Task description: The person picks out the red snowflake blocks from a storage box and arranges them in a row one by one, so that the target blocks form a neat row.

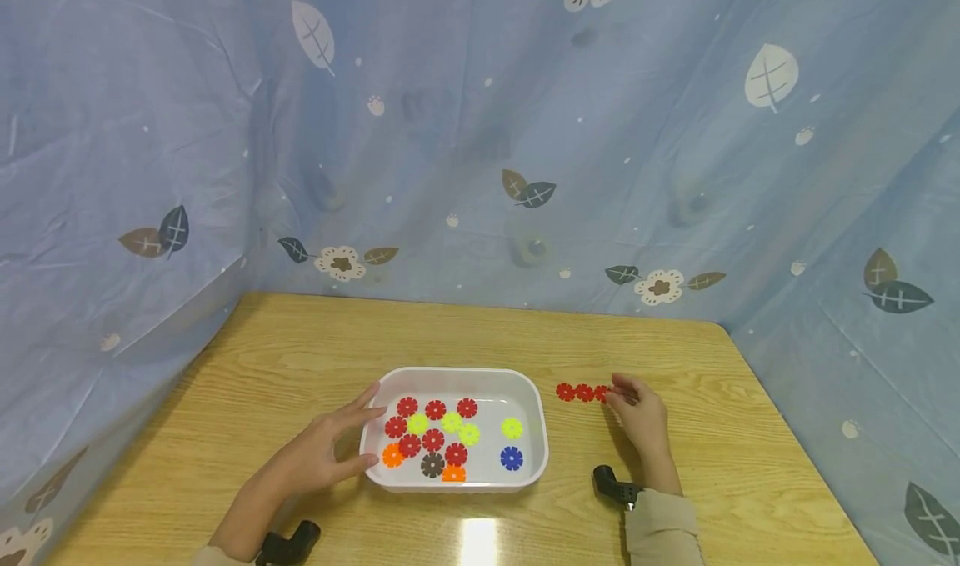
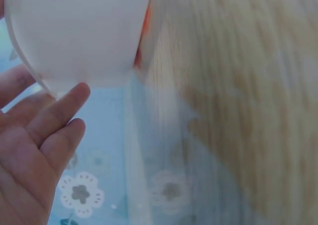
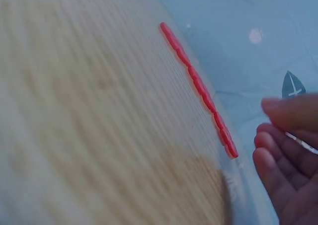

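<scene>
A white tray [image 1: 528,383] holds several notched plastic discs: red [image 1: 432,440], yellow [image 1: 512,428], orange, one brown [image 1: 432,465] and one blue [image 1: 512,458]. My left hand [image 1: 330,449] rests at the tray's left rim, fingers spread; in the left wrist view its fingertips [image 2: 79,92] lie by the tray's outer wall [image 2: 79,36]. To the tray's right, three red discs [image 1: 584,393] lie in a row on the table. My right hand [image 1: 641,416] is at the row's right end, overlapping the last disc in the head view. In the right wrist view its loosely bent fingers stand apart from the row [image 3: 201,88].
The wooden table [image 1: 315,341] carries the tray and the row of discs. A blue patterned cloth [image 1: 450,132] hangs behind the table and along both sides. A camera [image 1: 288,543] is strapped to the left wrist and another [image 1: 615,487] to the right.
</scene>
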Tool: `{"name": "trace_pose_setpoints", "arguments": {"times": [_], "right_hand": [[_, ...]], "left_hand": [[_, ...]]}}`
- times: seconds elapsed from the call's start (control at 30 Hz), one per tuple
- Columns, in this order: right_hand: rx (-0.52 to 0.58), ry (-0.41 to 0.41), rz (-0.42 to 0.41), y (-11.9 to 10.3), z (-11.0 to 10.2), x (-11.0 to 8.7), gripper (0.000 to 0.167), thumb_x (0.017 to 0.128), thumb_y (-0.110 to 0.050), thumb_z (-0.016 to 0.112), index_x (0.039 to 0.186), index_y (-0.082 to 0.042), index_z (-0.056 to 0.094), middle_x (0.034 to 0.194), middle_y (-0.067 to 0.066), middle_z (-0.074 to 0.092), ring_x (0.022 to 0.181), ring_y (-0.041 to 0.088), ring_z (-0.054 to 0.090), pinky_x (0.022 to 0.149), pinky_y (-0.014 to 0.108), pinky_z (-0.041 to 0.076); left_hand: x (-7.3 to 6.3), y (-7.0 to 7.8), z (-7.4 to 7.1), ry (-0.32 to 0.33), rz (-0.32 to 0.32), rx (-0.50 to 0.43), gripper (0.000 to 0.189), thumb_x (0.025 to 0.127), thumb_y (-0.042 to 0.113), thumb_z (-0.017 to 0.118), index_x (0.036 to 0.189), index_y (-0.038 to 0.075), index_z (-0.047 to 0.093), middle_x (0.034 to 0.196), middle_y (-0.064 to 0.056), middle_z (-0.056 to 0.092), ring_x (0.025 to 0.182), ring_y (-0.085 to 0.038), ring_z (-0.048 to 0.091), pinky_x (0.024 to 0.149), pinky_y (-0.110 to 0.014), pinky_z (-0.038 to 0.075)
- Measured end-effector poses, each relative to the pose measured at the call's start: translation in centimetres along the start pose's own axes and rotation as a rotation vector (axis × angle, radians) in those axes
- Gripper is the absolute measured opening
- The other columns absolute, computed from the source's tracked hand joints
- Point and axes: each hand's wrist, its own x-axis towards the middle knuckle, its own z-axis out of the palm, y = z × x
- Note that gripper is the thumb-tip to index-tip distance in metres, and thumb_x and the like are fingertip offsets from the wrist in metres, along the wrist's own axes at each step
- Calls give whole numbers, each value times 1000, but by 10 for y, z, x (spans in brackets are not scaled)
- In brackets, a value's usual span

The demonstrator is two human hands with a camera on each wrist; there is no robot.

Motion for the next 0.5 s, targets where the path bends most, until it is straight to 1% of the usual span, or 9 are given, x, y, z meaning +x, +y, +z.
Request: {"name": "trace_pose_setpoints", "arguments": {"times": [0.17,0.3,0.4,0.5], "right_hand": [[54,-25,-26,-10,0,-2,41,91,-13,63,129,1,54,128,21,58,116,32,55,81,1,42],[105,-69,-60,-24,3,-3,41,91,-9,62,129,2,53,129,22,56,117,33,54,82,2,43],[132,-127,-95,-36,5,-5,41,91,-10,63,128,2,54,128,22,57,117,32,55,84,5,44],[135,-219,-129,-50,7,-8,42,89,-13,66,127,2,55,127,22,57,116,32,56,85,10,46]], "left_hand": [[0,0,0,1,1,1,56,83,32,70,131,7,56,153,-13,31,130,-38,43,97,-58,44],[0,0,0,2,1,3,56,83,33,70,131,7,56,153,-13,31,130,-38,43,97,-57,44],[0,0,0,3,9,13,56,84,33,70,131,8,56,153,-14,31,130,-38,44,96,-57,44],[0,-1,0,5,11,18,55,84,33,70,131,8,56,153,-13,32,129,-39,44,96,-57,45]]}}
